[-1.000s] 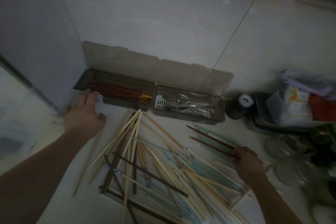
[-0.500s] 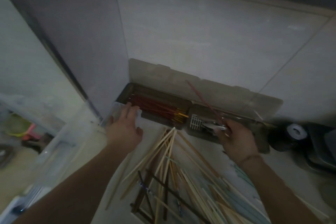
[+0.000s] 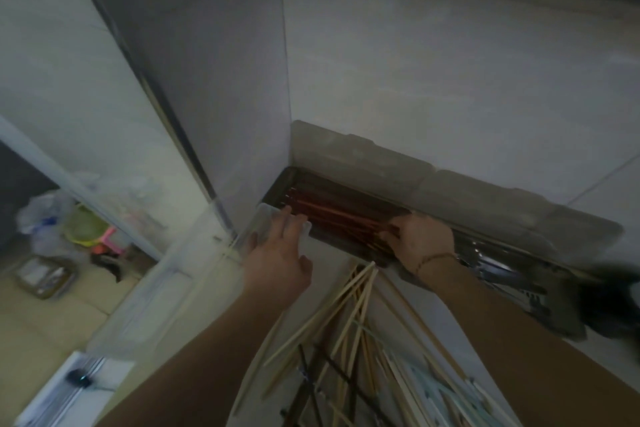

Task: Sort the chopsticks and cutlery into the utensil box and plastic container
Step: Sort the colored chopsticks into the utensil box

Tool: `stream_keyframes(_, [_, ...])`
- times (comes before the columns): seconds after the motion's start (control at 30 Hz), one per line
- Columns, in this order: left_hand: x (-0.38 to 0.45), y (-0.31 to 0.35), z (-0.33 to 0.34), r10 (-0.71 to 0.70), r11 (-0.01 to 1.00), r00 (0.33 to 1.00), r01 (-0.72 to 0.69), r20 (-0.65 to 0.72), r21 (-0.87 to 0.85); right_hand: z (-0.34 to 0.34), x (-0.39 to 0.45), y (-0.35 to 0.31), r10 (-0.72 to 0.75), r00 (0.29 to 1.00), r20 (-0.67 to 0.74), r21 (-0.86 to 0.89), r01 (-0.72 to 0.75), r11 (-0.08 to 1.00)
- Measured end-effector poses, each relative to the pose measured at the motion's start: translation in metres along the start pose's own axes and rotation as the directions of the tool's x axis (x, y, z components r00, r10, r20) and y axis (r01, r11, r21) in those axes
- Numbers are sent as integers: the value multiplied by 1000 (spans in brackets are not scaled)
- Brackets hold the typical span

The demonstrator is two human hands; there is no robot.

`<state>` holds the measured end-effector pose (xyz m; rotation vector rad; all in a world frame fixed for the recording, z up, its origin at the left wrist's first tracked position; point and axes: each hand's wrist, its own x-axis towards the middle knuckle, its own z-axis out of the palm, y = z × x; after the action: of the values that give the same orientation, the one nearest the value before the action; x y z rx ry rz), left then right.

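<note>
Against the tiled wall sits a long brown utensil box [image 3: 346, 184] with its lid leaning open behind it, red chopsticks [image 3: 332, 215] lying in its left compartment and metal cutlery [image 3: 491, 260] in its right. A left hand [image 3: 277, 253] lies flat, fingers straight, on a clear plastic container [image 3: 265, 222] just beside the box — while the right hand [image 3: 420, 243] curls its fingers around the red chopsticks' near ends. Loose pale wooden chopsticks [image 3: 346, 315] lie scattered on the counter [image 3: 450, 322] between the forearms.
</note>
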<state>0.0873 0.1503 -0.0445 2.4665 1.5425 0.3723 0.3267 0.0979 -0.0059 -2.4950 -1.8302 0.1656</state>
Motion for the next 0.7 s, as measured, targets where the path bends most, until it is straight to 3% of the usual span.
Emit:
stream_keyframes(0.27, [0,1,-3,-14,1000,1000,15,28,-22,6,15,-9,-19,999,47,47,17,999])
stream_keyframes(0.43, [1,2,-3,-19,1000,999,20,40,-22,9,22,-14,-21,1000,8,140,20,990])
stream_keyframes(0.53, [1,3,-4,-15,1000,999,15,30,-17,17,33,-17,-73,993,96,121,61,991])
stream_keyframes(0.7, [0,2,-3,12,1000,1000,-12,6,-19,32,42,-22,-178,977,117,313,134,940])
